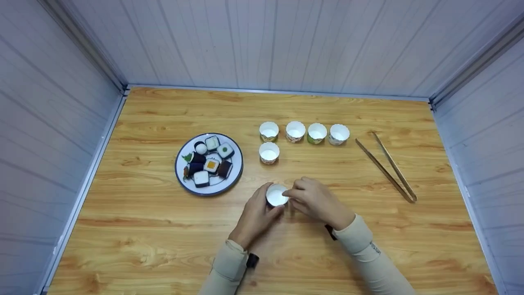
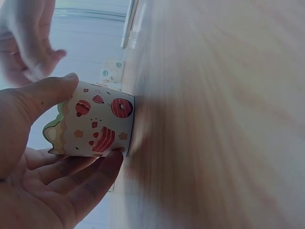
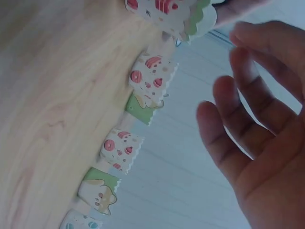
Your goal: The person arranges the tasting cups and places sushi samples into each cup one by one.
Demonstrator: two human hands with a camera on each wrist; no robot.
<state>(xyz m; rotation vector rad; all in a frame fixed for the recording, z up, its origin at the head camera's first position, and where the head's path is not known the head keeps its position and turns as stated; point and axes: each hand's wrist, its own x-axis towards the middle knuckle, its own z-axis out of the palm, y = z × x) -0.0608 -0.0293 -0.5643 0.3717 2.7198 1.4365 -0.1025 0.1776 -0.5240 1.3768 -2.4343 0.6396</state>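
My left hand (image 1: pixel 257 213) grips a small white paper baking cup (image 1: pixel 276 195) that stands upright on the table. In the left wrist view the cup (image 2: pixel 102 119) shows red cake and donut prints, with thumb on one side and fingers curled round the other. My right hand (image 1: pixel 315 200) is at the cup's right rim, its index fingertip over the edge in the head view. From the right wrist, that hand (image 3: pixel 267 124) shows loosely bent fingers with nothing between them, beside the held cup (image 3: pixel 176 14). Whether its fingertip touches the rim, I cannot tell.
Behind the hands stand several more paper cups, a row including one (image 1: pixel 317 133) and a single cup (image 1: pixel 269 153) in front. A blue-rimmed plate (image 1: pixel 236 176) of sushi pieces (image 1: pixel 212 165) lies left. Metal tongs (image 1: pixel 403 182) lie right. Panel walls (image 1: pixel 262 45) enclose the table.
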